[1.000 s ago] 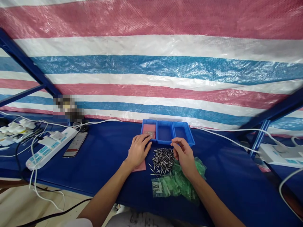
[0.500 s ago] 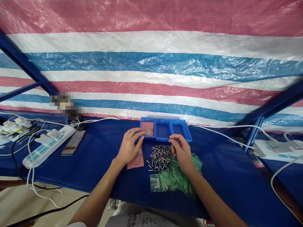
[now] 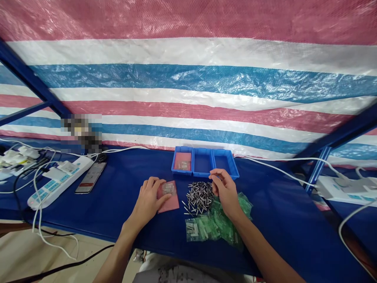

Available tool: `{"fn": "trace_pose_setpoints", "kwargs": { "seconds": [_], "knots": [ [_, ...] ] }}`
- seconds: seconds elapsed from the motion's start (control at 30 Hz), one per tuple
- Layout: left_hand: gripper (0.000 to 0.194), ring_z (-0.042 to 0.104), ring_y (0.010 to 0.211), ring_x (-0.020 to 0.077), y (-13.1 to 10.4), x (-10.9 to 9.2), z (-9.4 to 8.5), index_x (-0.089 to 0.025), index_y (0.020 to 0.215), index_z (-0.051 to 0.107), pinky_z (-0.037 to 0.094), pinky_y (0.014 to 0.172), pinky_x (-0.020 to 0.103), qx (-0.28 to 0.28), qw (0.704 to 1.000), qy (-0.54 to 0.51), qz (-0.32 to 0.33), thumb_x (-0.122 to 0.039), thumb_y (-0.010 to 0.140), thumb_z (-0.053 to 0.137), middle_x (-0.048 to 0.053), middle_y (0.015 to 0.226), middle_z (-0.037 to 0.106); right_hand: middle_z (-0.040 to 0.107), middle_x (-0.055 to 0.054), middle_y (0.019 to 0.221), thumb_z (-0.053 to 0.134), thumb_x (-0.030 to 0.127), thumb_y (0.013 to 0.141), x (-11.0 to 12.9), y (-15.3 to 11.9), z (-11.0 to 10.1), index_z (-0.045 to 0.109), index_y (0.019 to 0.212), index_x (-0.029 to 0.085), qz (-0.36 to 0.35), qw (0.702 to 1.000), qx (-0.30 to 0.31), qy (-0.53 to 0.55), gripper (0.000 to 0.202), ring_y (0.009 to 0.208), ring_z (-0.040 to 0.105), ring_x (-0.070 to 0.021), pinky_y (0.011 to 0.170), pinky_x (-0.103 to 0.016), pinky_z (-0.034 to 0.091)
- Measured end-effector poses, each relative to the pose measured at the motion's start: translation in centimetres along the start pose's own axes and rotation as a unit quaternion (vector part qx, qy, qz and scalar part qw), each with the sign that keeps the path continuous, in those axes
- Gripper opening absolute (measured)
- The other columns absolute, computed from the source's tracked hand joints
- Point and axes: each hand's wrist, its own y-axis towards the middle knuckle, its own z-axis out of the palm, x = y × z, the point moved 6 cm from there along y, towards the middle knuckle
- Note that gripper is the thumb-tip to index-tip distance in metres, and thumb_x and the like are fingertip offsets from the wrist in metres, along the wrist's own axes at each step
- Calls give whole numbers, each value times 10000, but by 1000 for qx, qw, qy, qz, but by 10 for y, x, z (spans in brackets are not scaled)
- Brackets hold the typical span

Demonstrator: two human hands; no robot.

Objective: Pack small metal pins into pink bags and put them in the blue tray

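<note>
Drawn back from the blue bins since the earlier frame, the left hand is now on the pink packet, while the right hand is much where it was.

A striped sheet hangs behind the far edge of the blue counter. Towards the counter's left end lie a white power strip and a phone. 3 blue bins sit side by side near the far edge; the leftmost holds a 2nd pink packet. Green bags spread towards the near edge, beside a pile of small metal pins.

The left hand is half open, thumb over the packet and fingers at its left side; I cannot tell if it grips. The right hand is loosely curled above the pile, thumb and forefinger tips close; whether they hold a pin, I cannot tell.

The step in hand looks like handling the packet on the counter. Lifting it would call for a pinch at its edge.
</note>
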Motion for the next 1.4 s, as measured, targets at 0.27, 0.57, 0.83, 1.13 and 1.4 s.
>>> {"fn": "trace_pose_setpoints", "kwargs": {
  "seconds": [0.27,0.57,0.83,1.13,1.4],
  "knots": [
    [234,673,1009,263,12,-8,0,-268,1219,628,515,912,400,15,988,-145,-51,-344,1001,661,45,1138,724,639,-11,929,729,421,913,-1,1,1,664,1014,233,-1,1000,8,-4,223,471,407,-61,386,-210,310],
    [153,673,1090,265,23,-22,-21,-243,1122,664,510,967,400,-14,986,-166,-4,-324,993,668,56,1165,729,638,-28,911,681,468,951,8,-4,7,656,1007,228,-2,998,51,-32,248,470,402,-77,405,-244,332],
    [395,664,790,165,45,-49,-10,-221,1251,658,513,698,252,14,936,-352,-31,-473,956,728,30,1030,741,657,-37,966,671,483,980,4,-13,25,632,1089,241,-16,984,160,-70,268,524,426,-98,456,-265,338],
    [277,700,995,218,84,-88,16,-203,1192,706,552,897,323,-12,922,-375,90,-406,1061,571,78,1133,746,530,55,733,740,461,945,-5,-13,24,492,995,267,-33,991,128,-33,319,530,385,-113,466,-242,291],
    [475,549,1348,261,58,-78,21,-269,1396,623,484,1124,477,-53,955,-172,236,-91,1049,351,109,1454,586,536,25,703,737,539,910,8,-9,17,658,960,244,-21,995,82,-54,309,503,367,-118,426,-250,263]
  ]
}}
